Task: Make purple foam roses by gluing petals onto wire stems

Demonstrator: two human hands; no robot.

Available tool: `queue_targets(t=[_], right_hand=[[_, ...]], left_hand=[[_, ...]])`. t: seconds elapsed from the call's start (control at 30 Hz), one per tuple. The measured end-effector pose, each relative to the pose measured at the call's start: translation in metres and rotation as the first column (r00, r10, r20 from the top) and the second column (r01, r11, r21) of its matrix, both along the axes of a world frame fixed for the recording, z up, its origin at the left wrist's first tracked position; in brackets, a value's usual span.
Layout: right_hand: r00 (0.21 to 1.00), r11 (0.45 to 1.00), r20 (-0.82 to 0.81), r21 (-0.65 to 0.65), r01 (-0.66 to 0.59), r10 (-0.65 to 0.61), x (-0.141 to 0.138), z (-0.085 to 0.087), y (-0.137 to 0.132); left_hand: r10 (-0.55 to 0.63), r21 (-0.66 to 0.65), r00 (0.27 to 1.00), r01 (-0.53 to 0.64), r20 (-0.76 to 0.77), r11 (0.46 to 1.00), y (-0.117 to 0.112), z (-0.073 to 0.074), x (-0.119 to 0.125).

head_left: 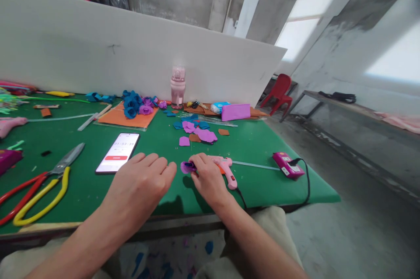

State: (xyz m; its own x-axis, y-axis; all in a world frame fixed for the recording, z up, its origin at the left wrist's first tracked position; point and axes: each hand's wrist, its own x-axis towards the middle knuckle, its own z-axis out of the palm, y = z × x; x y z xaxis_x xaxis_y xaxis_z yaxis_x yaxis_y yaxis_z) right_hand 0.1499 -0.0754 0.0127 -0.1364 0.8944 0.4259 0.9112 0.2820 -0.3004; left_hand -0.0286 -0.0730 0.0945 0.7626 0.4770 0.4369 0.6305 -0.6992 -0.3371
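My right hand (206, 176) is closed round a small purple and dark blue paper flower (186, 167), which pokes out on its left side. Close by on the left, my left hand (141, 182) is curled with the knuckles up; its fingertips are hidden, so what they hold, if anything, does not show. Just right of my right hand lies a pink glue gun (228, 171) with a clear glue stick (256, 165) behind it. Beyond the hands are loose purple petals (206, 135) and blue petals (193, 119).
Scissors (55, 178) with red and yellow handles and a phone (118, 153) lie left. Finished blue flowers (131, 104) rest on orange sheets (108, 117). A pink bottle (177, 88) stands by the white board (131, 60). A purple box (288, 165) with a cord sits near the right edge.
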Motion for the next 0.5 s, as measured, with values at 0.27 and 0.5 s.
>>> queue_targets(t=[0.27, 0.5], right_hand=[[1.0, 1.0, 0.008, 0.0, 0.007, -0.007, -0.0027, 0.0007, -0.001], [0.999, 1.0, 0.036, -0.009, 0.016, -0.016, -0.0043, 0.0012, -0.001]], left_hand=[[0.0, 0.027, 1.0, 0.0, -0.004, 1.0, -0.001, -0.0004, 0.0014], [0.011, 0.062, 1.0, -0.011, -0.007, 0.998, -0.0063, 0.003, 0.0054]])
